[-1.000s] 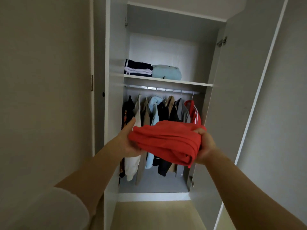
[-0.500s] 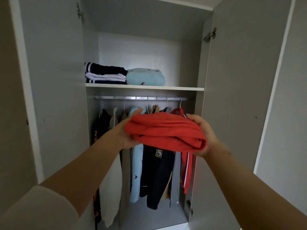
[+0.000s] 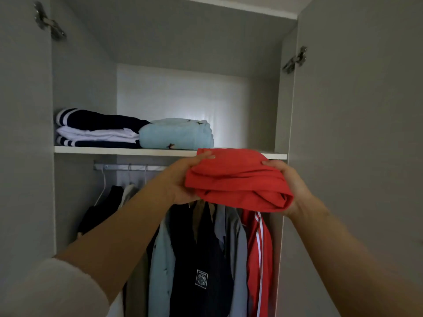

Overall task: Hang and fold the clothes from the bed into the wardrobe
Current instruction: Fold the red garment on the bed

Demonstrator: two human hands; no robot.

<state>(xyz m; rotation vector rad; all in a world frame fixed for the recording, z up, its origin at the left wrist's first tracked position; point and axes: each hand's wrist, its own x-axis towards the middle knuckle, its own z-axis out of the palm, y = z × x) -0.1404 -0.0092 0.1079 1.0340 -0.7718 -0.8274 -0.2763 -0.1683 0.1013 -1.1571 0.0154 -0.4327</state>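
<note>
A folded red garment [image 3: 238, 179] is held up in front of the open wardrobe, its far edge level with the right part of the white shelf [image 3: 123, 150]. My left hand [image 3: 180, 179] grips its left end, thumb on top. My right hand [image 3: 290, 186] grips its right end from the side and below. On the shelf lie a folded navy and white striped stack [image 3: 96, 129] at the left and a folded light blue garment [image 3: 176, 133] beside it. The bed is not in view.
Under the shelf a metal rail [image 3: 128, 167] carries several hung clothes: dark tops, a light blue shirt [image 3: 161, 266], a navy top with a badge [image 3: 201, 259], a red jacket with white stripes [image 3: 258, 252]. Both wardrobe doors [image 3: 357, 156] stand open at the sides.
I have stepped closer to the wardrobe and both hands have lifted the red garment from the level of the hung clothes up to the shelf edge.
</note>
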